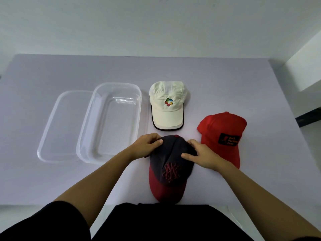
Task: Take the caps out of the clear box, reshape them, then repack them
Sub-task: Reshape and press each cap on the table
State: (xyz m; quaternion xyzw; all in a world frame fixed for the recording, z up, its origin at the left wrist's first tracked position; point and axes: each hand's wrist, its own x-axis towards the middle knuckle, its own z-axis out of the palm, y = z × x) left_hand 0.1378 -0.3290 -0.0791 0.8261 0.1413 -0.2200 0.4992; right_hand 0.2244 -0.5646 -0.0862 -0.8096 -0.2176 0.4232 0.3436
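Left grip (147, 147) and right grip (203, 154) each clamped on navy cap (171, 165) crown. From it: white cap (167, 106) 12 o'clock, red cap (224, 133) 2 o'clock, clear box (111, 122) 10 o'clock.

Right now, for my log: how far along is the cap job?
Unpacking looks done: the clear box holds no caps, lid beside it. Now left hand and right hand grip the dark cap. The white cap and red cap lie out; all three await repacking.

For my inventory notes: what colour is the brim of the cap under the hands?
Red: the brim of the dark cap, head view.
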